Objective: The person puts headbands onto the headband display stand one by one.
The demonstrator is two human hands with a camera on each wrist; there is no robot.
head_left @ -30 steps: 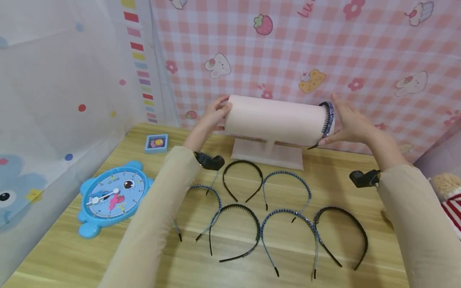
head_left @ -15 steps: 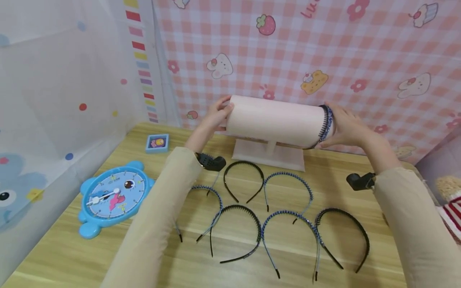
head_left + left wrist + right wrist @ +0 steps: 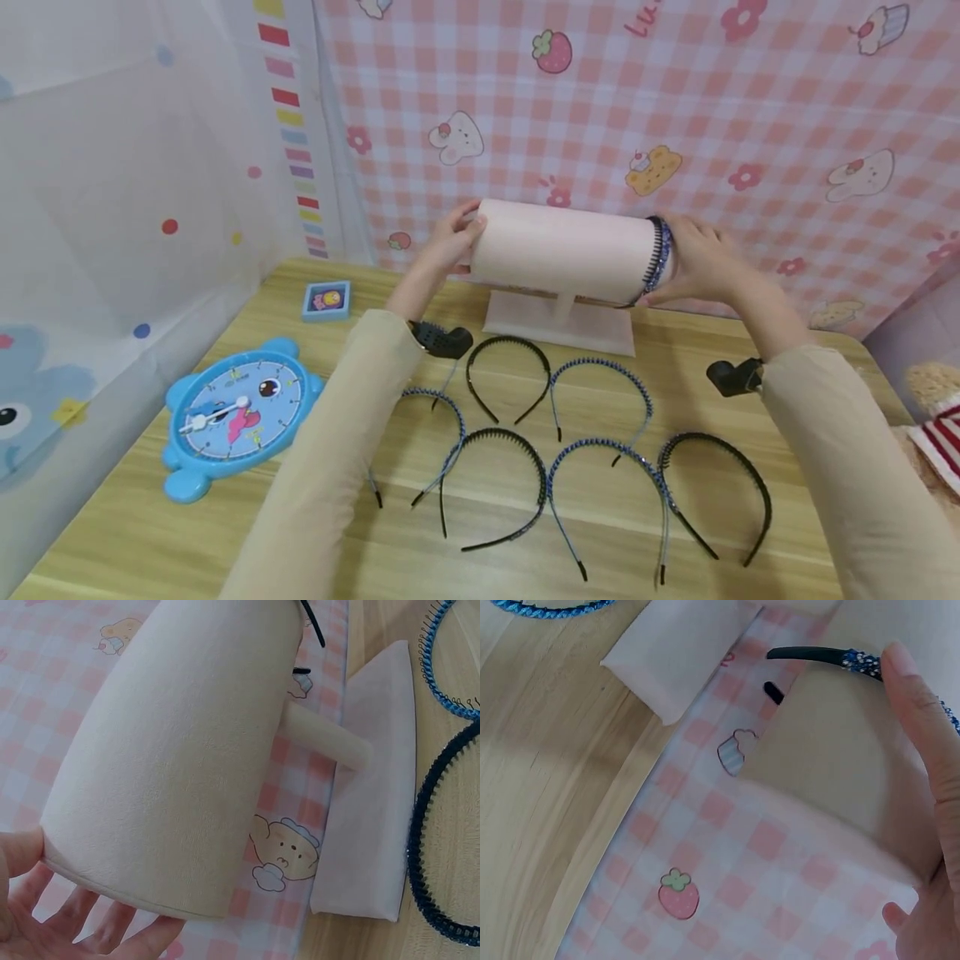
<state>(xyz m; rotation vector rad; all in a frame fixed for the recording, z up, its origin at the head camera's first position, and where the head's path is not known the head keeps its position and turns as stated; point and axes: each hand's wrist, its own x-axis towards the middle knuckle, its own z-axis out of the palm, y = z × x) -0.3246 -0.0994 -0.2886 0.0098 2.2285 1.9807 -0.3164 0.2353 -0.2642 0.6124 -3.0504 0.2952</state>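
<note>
A pale pink headband display stand [image 3: 562,250], a horizontal roll on a post and flat base, stands at the back of the table. My left hand [image 3: 450,237] holds the roll's left end; the left wrist view shows thumb and fingertips at its rim. Around the right part of the roll sits a black toothed headband [image 3: 657,260] with blue glittery stones. My right hand [image 3: 701,260] grips this headband from the right, its thumb pressing near the lower part in the right wrist view. The far fingers are partly hidden behind the roll.
Several black and blue headbands [image 3: 597,442] lie on the wooden table [image 3: 750,375] before the stand. A blue cartoon clock [image 3: 240,408] and small blue square box [image 3: 327,300] are at left. A plush toy [image 3: 933,387] shows at right; a checked cloth [image 3: 510,92] hangs behind.
My right hand has closed in on the headband and slid it leftward along the roll, a little way from the right end. My left hand stays at the left end.
</note>
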